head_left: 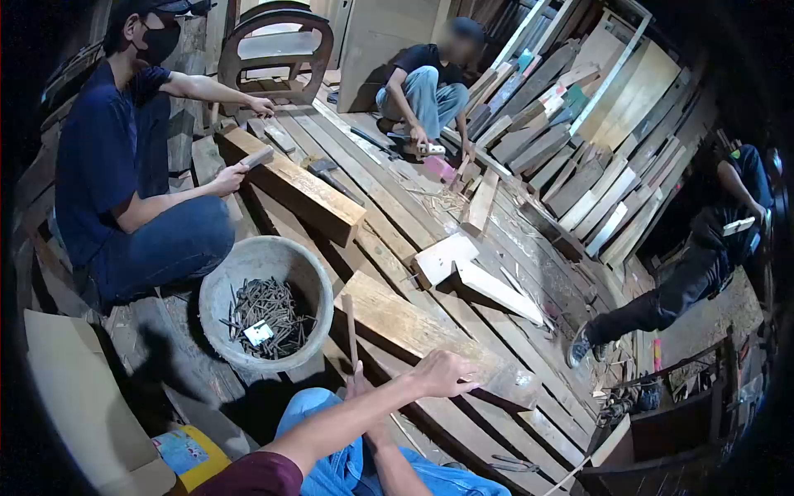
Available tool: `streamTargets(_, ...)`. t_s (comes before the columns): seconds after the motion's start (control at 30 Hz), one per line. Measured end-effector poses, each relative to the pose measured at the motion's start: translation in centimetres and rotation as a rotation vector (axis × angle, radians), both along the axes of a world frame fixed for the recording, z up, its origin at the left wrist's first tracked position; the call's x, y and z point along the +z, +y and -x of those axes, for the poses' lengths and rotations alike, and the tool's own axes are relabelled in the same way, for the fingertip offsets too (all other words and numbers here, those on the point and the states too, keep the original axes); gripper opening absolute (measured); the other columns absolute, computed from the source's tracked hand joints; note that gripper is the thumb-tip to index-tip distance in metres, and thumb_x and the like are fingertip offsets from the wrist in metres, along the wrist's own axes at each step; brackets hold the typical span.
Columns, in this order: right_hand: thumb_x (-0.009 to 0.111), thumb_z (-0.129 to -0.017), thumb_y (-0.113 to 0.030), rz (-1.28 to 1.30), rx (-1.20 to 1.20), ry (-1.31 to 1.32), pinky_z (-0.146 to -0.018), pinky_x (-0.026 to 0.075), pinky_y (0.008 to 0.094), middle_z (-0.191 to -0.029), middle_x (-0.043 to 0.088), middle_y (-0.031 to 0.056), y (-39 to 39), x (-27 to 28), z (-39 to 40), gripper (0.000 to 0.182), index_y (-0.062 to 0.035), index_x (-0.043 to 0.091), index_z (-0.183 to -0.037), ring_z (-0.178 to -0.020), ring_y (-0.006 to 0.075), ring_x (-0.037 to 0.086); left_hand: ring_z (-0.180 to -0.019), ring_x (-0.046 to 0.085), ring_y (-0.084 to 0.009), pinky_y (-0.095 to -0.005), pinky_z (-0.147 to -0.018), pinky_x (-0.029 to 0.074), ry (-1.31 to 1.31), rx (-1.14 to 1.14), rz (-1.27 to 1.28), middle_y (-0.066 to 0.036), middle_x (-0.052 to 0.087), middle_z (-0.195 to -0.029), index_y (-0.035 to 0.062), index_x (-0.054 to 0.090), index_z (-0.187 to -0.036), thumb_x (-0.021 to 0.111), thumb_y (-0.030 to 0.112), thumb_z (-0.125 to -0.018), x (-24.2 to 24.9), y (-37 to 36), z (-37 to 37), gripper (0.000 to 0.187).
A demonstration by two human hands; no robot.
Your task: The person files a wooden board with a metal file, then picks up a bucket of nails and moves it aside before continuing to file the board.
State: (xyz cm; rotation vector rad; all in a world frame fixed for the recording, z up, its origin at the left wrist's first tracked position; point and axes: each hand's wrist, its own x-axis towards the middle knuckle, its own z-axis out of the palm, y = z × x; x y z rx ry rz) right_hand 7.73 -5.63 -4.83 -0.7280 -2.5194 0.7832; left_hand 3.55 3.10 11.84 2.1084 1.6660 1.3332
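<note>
My left hand (447, 374), on the arm with the maroon sleeve, crosses over my other forearm to the right. Its fingers are curled closed just over a thick wooden beam (405, 318); anything inside them is hidden. Lower down, my right hand (359, 388) grips a thin brown wooden stick (350, 326) that points upward beside the beam's near end. Part of this hand is covered by my left forearm. To the left stands a round grey tub (213, 310) with many dark, slender pieces and a small white packet (258, 332) inside.
A person (107, 174) at left holds a small block by another beam (289, 178), near a hammer (331, 175). Another (422, 83) crouches with a tool; a third (703, 248) sits right. Pale offcuts (447, 258), pliers (514, 465) and a cardboard box (74, 397) lie around.
</note>
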Motion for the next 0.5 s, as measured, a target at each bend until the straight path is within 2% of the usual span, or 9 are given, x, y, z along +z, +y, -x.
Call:
streamTargets(0.07,0.046,-0.104,-0.029,-0.012,0.116,0.157,-0.069,0.049,0.0374,-0.087,0.060,0.0138,0.4,3.3,-1.3,0.059,-0.0065,0.023,-0.154,-0.077,0.0225,0.058,-0.073,0.069,-0.0293,-0.0402,-0.065,0.055,-0.030,-0.005,0.027,-0.012,0.071,-0.080,0.0121,0.074,-0.097,0.071,0.037,-0.082,-0.1,0.1,0.0,0.029)
streamTargets(0.17,0.053,-0.099,-0.028,-0.004,0.060,-0.131,-0.069,0.053,0.0403,-0.096,0.066,0.0208,0.9,2.9,-3.2,0.059,-0.0079,0.033,-0.150,-0.085,0.0293,0.066,-0.073,0.069,-0.0289,-0.0400,-0.066,0.055,-0.026,0.003,-0.019,-0.011,0.071,-0.080,0.0119,0.074,-0.097,0.071,0.037,-0.082,0.2,0.1,0.0,0.029)
streamTargets(0.23,0.057,-0.095,-0.030,-0.075,0.045,-0.078,-0.067,0.054,0.0420,-0.096,0.067,0.0209,1.5,4.3,-5.6,0.058,-0.0080,0.040,-0.146,-0.085,0.0323,0.068,-0.074,0.069,-0.0290,-0.0402,-0.067,0.055,-0.002,0.003,0.013,-0.011,0.071,-0.081,0.0121,0.074,-0.097,0.071,0.036,-0.082,-0.1,0.1,0.1,0.029)
streamTargets(0.27,0.057,-0.094,-0.031,-0.150,0.011,-0.084,-0.063,0.054,0.0447,-0.090,0.068,0.0208,2.2,1.9,-7.4,0.053,-0.0089,0.045,-0.141,-0.079,0.0349,0.067,-0.074,0.069,-0.0291,-0.0401,-0.067,0.055,-0.004,0.002,0.018,-0.011,0.071,-0.081,0.0120,0.074,-0.097,0.070,0.036,-0.082,0.1,-0.1,0.2,0.029)
streamTargets(0.3,0.057,-0.093,-0.032,-0.223,-0.024,-0.093,-0.060,0.054,0.0475,-0.084,0.068,0.0206,2.5,2.1,-8.1,0.049,-0.0099,0.050,-0.136,-0.073,0.0375,0.067,-0.075,0.069,-0.0291,-0.0401,-0.068,0.055,-0.010,0.001,0.023,-0.011,0.071,-0.082,0.0119,0.074,-0.097,0.070,0.036,-0.082,0.2,-0.2,0.3,0.029)
streamTargets(0.4,0.055,-0.092,-0.025,-0.074,-0.408,-0.357,-0.055,0.052,0.0529,-0.073,0.067,0.0204,1.9,4.0,-9.9,0.039,-0.0081,0.054,-0.128,-0.063,0.0415,0.065,-0.076,0.069,-0.0295,-0.0396,-0.069,0.055,-0.064,0.011,-0.056,-0.011,0.072,-0.083,0.0109,0.074,-0.096,0.071,0.035,-0.082,0.0,0.2,0.4,0.028)
streamTargets(0.43,0.055,-0.091,-0.019,-0.094,-0.431,-0.331,-0.055,0.051,0.0550,-0.069,0.064,0.0232,1.7,5.1,-9.6,0.039,-0.0084,0.053,-0.128,-0.061,0.0425,0.064,-0.076,0.069,-0.0296,-0.0395,-0.069,0.055,-0.087,0.013,-0.063,-0.011,0.072,-0.083,0.0107,0.074,-0.095,0.071,0.035,-0.082,0.4,-0.1,0.4,0.028)
streamTargets(0.5,0.058,-0.089,-0.018,-0.010,-0.387,-0.310,-0.056,0.051,0.0541,-0.070,0.065,0.0223,2.0,3.9,-9.3,0.038,-0.0062,0.055,-0.125,-0.062,0.0429,0.064,-0.074,0.069,-0.0308,-0.0414,-0.066,0.055,-0.080,0.008,0.021,-0.012,0.070,-0.079,0.0101,0.074,-0.093,0.072,0.036,-0.079,0.1,0.1,0.2,0.029)
